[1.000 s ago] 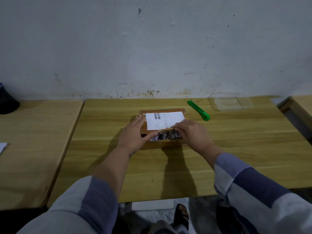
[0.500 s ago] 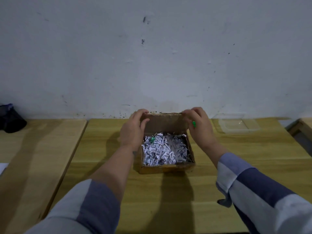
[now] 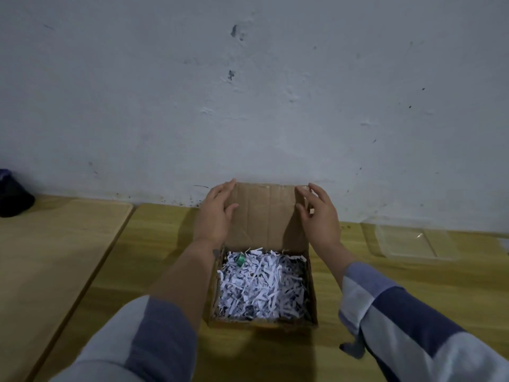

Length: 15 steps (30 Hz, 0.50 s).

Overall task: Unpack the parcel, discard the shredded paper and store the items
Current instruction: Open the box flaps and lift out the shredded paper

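A brown cardboard box (image 3: pixel 312 293) stands open on the wooden table, close in front of me. Its lid (image 3: pixel 264 216) is raised upright against the wall. White shredded paper (image 3: pixel 261 288) fills the box to the rim. A small green item (image 3: pixel 240 261) pokes out of the paper at the far left corner. My left hand (image 3: pixel 216 216) grips the lid's left edge, thumb in front. Holding the lid's right edge is my right hand (image 3: pixel 321 216), its fingers loosely spread. Anything else under the paper is hidden.
A clear plastic container (image 3: pixel 407 241) sits at the back right of the table (image 3: pixel 154 244), near the wall. A second wooden table (image 3: pixel 55 244) adjoins on the left, with a dark object (image 3: pixel 13 197) at its far edge.
The lid, closed with its label up a second ago, has been swung up and back by both hands. The shredded paper is now exposed. The view has moved closer to the box.
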Each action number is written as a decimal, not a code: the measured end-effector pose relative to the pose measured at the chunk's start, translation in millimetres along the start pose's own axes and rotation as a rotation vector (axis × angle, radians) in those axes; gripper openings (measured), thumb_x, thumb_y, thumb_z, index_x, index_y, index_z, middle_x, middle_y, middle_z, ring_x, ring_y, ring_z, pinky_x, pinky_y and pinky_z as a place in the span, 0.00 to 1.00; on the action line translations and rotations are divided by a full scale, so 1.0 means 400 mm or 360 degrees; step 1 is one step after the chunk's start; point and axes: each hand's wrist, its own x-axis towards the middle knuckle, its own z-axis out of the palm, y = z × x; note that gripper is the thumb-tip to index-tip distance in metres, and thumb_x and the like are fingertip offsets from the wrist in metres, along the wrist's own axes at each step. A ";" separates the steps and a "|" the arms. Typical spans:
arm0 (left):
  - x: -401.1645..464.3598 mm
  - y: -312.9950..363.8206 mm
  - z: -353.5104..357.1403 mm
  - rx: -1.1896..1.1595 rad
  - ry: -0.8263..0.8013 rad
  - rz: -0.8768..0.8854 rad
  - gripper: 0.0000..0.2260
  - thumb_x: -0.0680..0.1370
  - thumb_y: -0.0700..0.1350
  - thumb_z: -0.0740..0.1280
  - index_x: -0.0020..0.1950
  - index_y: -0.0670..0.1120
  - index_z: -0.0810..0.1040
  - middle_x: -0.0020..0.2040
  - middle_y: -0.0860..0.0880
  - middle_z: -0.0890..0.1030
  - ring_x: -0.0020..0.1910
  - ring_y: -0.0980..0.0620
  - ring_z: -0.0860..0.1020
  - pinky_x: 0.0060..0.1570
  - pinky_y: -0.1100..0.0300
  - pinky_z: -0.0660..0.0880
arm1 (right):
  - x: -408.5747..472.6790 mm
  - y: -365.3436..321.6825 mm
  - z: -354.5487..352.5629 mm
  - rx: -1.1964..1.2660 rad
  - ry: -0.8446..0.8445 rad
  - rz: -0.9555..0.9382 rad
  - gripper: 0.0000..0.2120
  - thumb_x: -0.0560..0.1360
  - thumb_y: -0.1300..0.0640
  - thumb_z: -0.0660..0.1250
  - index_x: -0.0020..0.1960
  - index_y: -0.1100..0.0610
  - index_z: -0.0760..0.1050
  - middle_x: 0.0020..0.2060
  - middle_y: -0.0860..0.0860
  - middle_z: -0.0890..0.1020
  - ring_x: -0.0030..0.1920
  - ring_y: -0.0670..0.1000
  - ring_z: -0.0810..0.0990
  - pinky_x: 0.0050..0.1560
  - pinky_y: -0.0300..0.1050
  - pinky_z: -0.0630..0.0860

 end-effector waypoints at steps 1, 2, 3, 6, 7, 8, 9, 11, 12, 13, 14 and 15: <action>0.004 -0.002 0.016 0.0029 -0.0035 -0.0025 0.24 0.79 0.41 0.64 0.74 0.54 0.65 0.71 0.51 0.69 0.67 0.53 0.70 0.68 0.56 0.68 | 0.004 0.017 0.001 0.0003 -0.0019 0.0028 0.17 0.76 0.61 0.65 0.64 0.54 0.75 0.70 0.54 0.70 0.61 0.55 0.77 0.58 0.45 0.73; 0.005 -0.003 0.032 0.0047 -0.0067 -0.0058 0.24 0.79 0.42 0.65 0.74 0.53 0.65 0.73 0.50 0.68 0.70 0.52 0.68 0.70 0.54 0.67 | 0.007 0.033 0.004 -0.0005 -0.0052 0.0062 0.18 0.76 0.61 0.66 0.65 0.54 0.75 0.71 0.54 0.68 0.63 0.55 0.76 0.59 0.46 0.73; 0.000 -0.004 0.031 0.0044 -0.0084 -0.0080 0.25 0.78 0.42 0.65 0.74 0.53 0.64 0.74 0.50 0.66 0.72 0.51 0.65 0.72 0.52 0.64 | 0.008 0.033 0.008 -0.0033 -0.0096 0.0073 0.18 0.76 0.60 0.66 0.66 0.53 0.74 0.73 0.53 0.66 0.64 0.55 0.75 0.61 0.46 0.72; -0.020 -0.006 0.033 0.0075 -0.0179 -0.0164 0.25 0.78 0.46 0.65 0.74 0.54 0.63 0.78 0.52 0.57 0.76 0.51 0.57 0.75 0.51 0.58 | 0.007 0.036 0.021 -0.0129 -0.0279 0.0120 0.22 0.75 0.58 0.67 0.69 0.53 0.71 0.76 0.54 0.58 0.69 0.55 0.70 0.66 0.47 0.69; -0.031 -0.006 0.036 0.0123 -0.0229 -0.0176 0.25 0.78 0.48 0.64 0.74 0.54 0.63 0.78 0.53 0.53 0.77 0.51 0.55 0.74 0.50 0.58 | 0.001 0.037 0.023 -0.0146 -0.0336 0.0144 0.23 0.75 0.58 0.68 0.69 0.53 0.70 0.77 0.55 0.56 0.71 0.57 0.67 0.69 0.48 0.67; -0.047 -0.005 0.037 0.0179 -0.0279 -0.0180 0.24 0.79 0.50 0.64 0.74 0.53 0.63 0.79 0.54 0.51 0.77 0.51 0.55 0.74 0.50 0.59 | -0.014 0.038 0.022 -0.0172 -0.0381 0.0167 0.24 0.74 0.57 0.68 0.69 0.54 0.70 0.77 0.55 0.54 0.73 0.58 0.63 0.72 0.50 0.64; -0.066 -0.002 0.034 0.0227 -0.0318 -0.0176 0.24 0.79 0.51 0.63 0.74 0.53 0.63 0.79 0.55 0.50 0.77 0.51 0.55 0.73 0.50 0.61 | -0.037 0.036 0.020 -0.0214 -0.0413 0.0180 0.24 0.74 0.57 0.69 0.69 0.54 0.69 0.77 0.56 0.54 0.74 0.58 0.60 0.73 0.51 0.62; -0.107 0.003 0.028 0.0297 -0.0353 -0.0146 0.24 0.79 0.52 0.63 0.74 0.52 0.63 0.79 0.56 0.49 0.77 0.50 0.55 0.72 0.51 0.62 | -0.090 0.026 0.013 -0.0348 -0.0441 0.0160 0.24 0.74 0.55 0.68 0.69 0.54 0.70 0.76 0.56 0.55 0.75 0.59 0.57 0.75 0.52 0.59; -0.126 0.007 0.025 0.0333 -0.0358 -0.0118 0.25 0.79 0.52 0.63 0.74 0.51 0.63 0.79 0.56 0.50 0.76 0.50 0.56 0.72 0.51 0.62 | -0.115 0.021 0.010 -0.0430 -0.0438 0.0129 0.23 0.74 0.54 0.69 0.68 0.54 0.71 0.75 0.56 0.57 0.74 0.59 0.58 0.74 0.53 0.58; -0.146 0.009 0.020 0.0373 -0.0366 -0.0080 0.25 0.78 0.53 0.63 0.74 0.51 0.63 0.79 0.56 0.51 0.76 0.50 0.56 0.72 0.50 0.62 | -0.140 0.013 0.007 -0.0502 -0.0425 0.0084 0.22 0.73 0.54 0.69 0.67 0.53 0.73 0.74 0.56 0.60 0.73 0.59 0.59 0.73 0.54 0.60; -0.164 0.009 0.016 0.0402 -0.0380 -0.0036 0.25 0.78 0.53 0.64 0.74 0.51 0.64 0.79 0.56 0.52 0.76 0.50 0.57 0.72 0.50 0.62 | -0.164 0.005 0.007 -0.0546 -0.0413 0.0047 0.21 0.73 0.53 0.70 0.65 0.53 0.74 0.73 0.56 0.62 0.72 0.60 0.61 0.72 0.55 0.62; -0.180 0.009 0.011 0.0410 -0.0403 0.0011 0.24 0.78 0.52 0.64 0.74 0.50 0.65 0.78 0.55 0.54 0.76 0.50 0.58 0.72 0.49 0.63 | -0.186 -0.004 0.007 -0.0578 -0.0402 0.0020 0.20 0.72 0.53 0.70 0.64 0.52 0.76 0.72 0.56 0.65 0.71 0.60 0.62 0.70 0.56 0.63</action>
